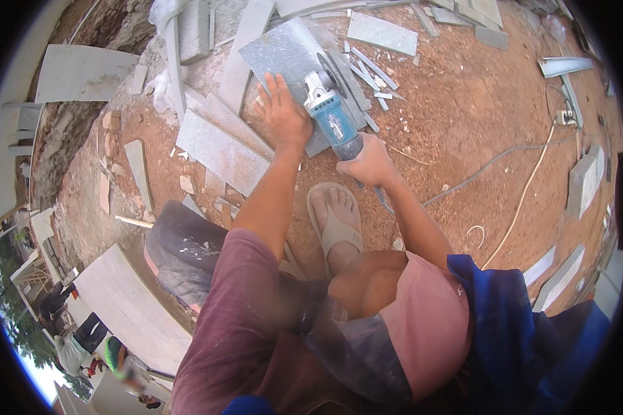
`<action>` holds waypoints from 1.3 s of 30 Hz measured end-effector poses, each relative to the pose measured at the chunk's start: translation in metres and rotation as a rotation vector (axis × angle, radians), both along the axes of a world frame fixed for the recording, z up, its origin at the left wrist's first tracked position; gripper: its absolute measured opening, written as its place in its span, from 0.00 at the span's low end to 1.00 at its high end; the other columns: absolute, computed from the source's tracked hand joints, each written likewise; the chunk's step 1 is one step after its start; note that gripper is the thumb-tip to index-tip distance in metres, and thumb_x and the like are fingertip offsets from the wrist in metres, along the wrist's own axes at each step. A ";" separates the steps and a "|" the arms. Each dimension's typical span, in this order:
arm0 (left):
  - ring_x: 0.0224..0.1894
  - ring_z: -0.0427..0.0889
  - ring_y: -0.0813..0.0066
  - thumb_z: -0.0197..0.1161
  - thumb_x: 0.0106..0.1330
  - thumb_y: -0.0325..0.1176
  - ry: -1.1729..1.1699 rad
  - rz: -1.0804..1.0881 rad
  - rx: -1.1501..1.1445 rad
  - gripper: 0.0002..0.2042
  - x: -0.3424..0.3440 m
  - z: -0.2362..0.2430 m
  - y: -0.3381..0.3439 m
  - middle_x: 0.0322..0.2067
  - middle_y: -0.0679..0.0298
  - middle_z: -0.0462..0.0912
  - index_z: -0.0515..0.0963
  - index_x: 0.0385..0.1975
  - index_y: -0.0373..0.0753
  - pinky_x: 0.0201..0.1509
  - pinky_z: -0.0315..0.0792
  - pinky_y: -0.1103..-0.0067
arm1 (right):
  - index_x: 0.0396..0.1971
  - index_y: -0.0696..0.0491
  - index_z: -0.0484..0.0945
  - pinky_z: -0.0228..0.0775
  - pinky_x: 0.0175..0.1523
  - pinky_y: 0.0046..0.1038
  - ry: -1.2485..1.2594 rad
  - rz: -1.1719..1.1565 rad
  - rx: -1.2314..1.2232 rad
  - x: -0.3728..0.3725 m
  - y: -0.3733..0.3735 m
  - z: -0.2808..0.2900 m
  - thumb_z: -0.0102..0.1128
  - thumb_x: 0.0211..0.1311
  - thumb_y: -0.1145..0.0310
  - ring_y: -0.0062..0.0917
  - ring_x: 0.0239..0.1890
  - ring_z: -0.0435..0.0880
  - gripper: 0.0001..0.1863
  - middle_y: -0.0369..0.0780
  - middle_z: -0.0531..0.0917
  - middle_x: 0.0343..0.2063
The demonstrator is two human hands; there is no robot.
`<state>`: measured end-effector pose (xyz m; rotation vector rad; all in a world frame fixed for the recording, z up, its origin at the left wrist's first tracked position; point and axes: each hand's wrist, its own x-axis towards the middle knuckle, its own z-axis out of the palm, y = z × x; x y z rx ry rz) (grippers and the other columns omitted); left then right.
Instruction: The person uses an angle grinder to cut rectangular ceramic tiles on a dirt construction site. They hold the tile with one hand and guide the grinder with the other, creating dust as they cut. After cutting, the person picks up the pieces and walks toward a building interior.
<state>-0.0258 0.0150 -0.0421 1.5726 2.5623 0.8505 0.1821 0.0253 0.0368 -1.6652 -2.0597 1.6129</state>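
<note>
My right hand [369, 160] is closed around the dark rear handle of a teal angle grinder [334, 123]. The grinder's dark disc [332, 75] stands on edge at the right side of a grey stone slab [284, 52]; whether it touches the stone I cannot tell. Flat on that slab lies my left hand [284, 114], fingers stretched out, just left of the grinder's head. Below and left of it, another pale slab [221, 152] rests on the ground. My sandalled foot [336, 218] is planted just below the grinder.
A grey power cord [477, 159] runs right across the reddish dirt to a socket box [565, 117]. Narrow cut strips [374, 69] and a flat slab [383, 33] lie beyond the grinder. A large board [131, 308] is at lower left, with several people [83, 342] past it.
</note>
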 end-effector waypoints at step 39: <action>0.80 0.53 0.35 0.56 0.66 0.26 -0.029 0.010 -0.017 0.34 0.003 0.008 -0.003 0.79 0.47 0.58 0.62 0.77 0.36 0.78 0.46 0.38 | 0.41 0.63 0.84 0.81 0.50 0.36 0.083 -0.002 0.011 -0.026 0.021 0.003 0.76 0.39 0.62 0.38 0.40 0.90 0.27 0.51 0.90 0.36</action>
